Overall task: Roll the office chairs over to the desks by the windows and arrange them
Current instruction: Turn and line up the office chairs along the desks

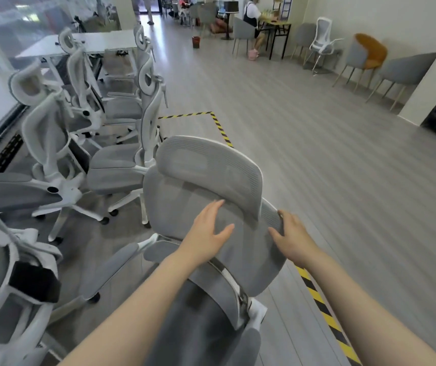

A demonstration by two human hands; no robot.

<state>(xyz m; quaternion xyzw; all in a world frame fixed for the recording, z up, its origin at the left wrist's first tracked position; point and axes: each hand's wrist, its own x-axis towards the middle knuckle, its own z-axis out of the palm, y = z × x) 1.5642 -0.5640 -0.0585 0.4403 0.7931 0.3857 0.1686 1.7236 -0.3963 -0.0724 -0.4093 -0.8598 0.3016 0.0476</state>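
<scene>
A grey mesh office chair (206, 180) with a curved headrest stands right in front of me, its back toward me. My left hand (207, 232) lies flat with spread fingers on the upper backrest, below the headrest. My right hand (289, 237) grips the right edge of the backrest, fingers curled around it. Several matching grey-and-white office chairs (113, 167) crowd the left side beside white desks (92, 43) along the windows.
Yellow-black floor tape (220, 128) marks a boundary running from mid-floor to the lower right. Grey and orange side chairs (401, 72) line the right wall. A person sits at a far table (277, 25); a small bin (196, 42) stands on the wide wooden floor.
</scene>
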